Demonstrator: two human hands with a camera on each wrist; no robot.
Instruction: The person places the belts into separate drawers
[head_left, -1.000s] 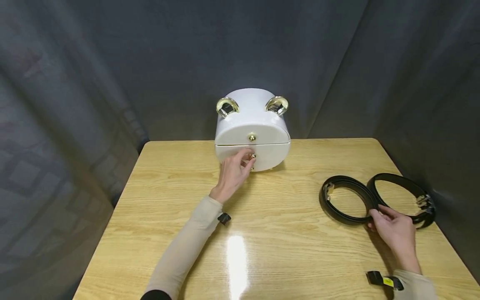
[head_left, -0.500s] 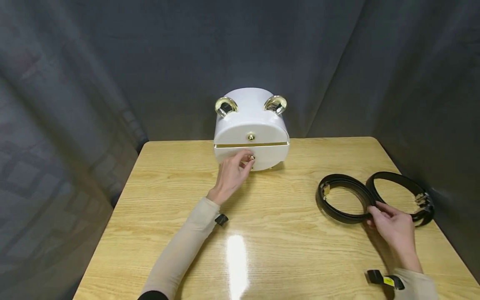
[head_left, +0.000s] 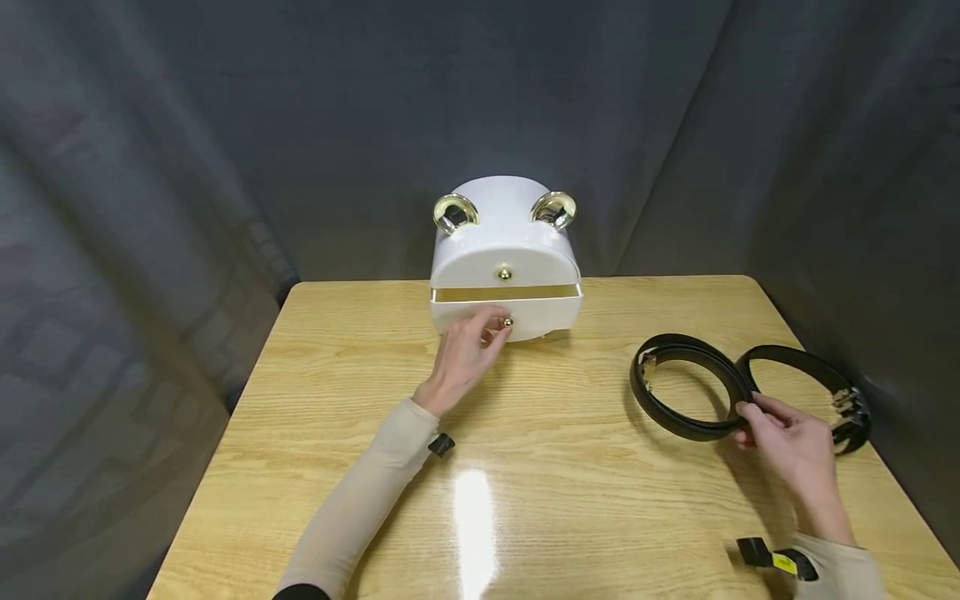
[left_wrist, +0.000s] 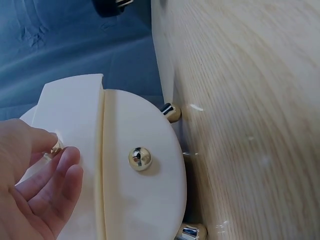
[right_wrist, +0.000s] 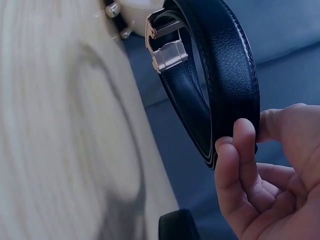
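Note:
A white rounded box (head_left: 502,196) with gold ring-shaped ears stands at the back of the wooden table. My left hand (head_left: 467,357) pinches the gold knob (head_left: 507,322) of its middle drawer (head_left: 551,313), which is partly pulled out. The left wrist view shows thumb and fingers around that knob (left_wrist: 55,149), with the lower drawer's knob (left_wrist: 140,158) beside it. At the right, my right hand (head_left: 797,454) grips a coiled black belt (head_left: 678,427) by its near edge. Its metal buckle (right_wrist: 170,55) shows in the right wrist view, where the loop is raised above the table.
A second coiled black belt (head_left: 802,360) with a metal buckle lies behind my right hand, near the table's right edge. Grey curtains (head_left: 360,150) hang close around the back and sides. The upper drawer's front (head_left: 465,271) is closed.
My left hand has drawn the middle drawer outward, from closed to a wide gap along its top. My right hand has raised the nearer belt slightly, tilting its loop up.

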